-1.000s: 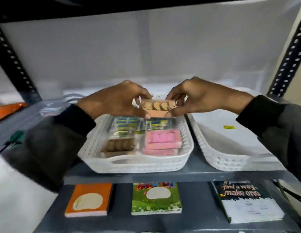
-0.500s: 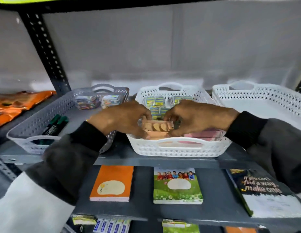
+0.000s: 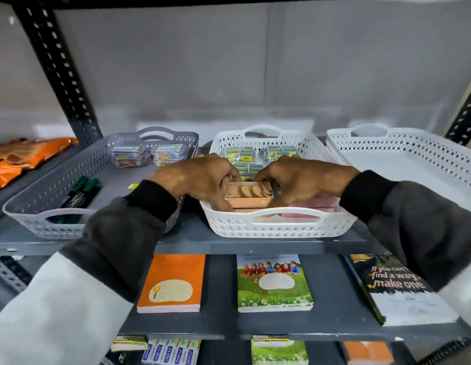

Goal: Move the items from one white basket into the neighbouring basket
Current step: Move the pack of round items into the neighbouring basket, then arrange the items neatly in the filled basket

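Observation:
The middle white basket (image 3: pixel 276 227) on the grey shelf holds yellow-blue small boxes (image 3: pixel 244 156) at the back and pink packs (image 3: pixel 321 204) at the front right. A tan box with round pieces (image 3: pixel 248 192) is low over the basket's front left, on other tan boxes. My left hand (image 3: pixel 194 177) grips its left end and my right hand (image 3: pixel 300 180) grips its right end. The neighbouring white basket (image 3: pixel 402 143) to the right shows a bare white floor.
A grey basket (image 3: pixel 58 180) on the left holds green markers (image 3: pixel 81 191) and clear boxes of coloured clips (image 3: pixel 129 155). Orange packets (image 3: pixel 21 156) lie far left. Notebooks (image 3: pixel 172 283) sit on the shelf below. Black perforated uprights (image 3: pixel 60 67) frame the rack.
Both hands have lowered the tan box from above the basket down into its front left part. The camera has pulled back and tilted, bringing the grey basket into view.

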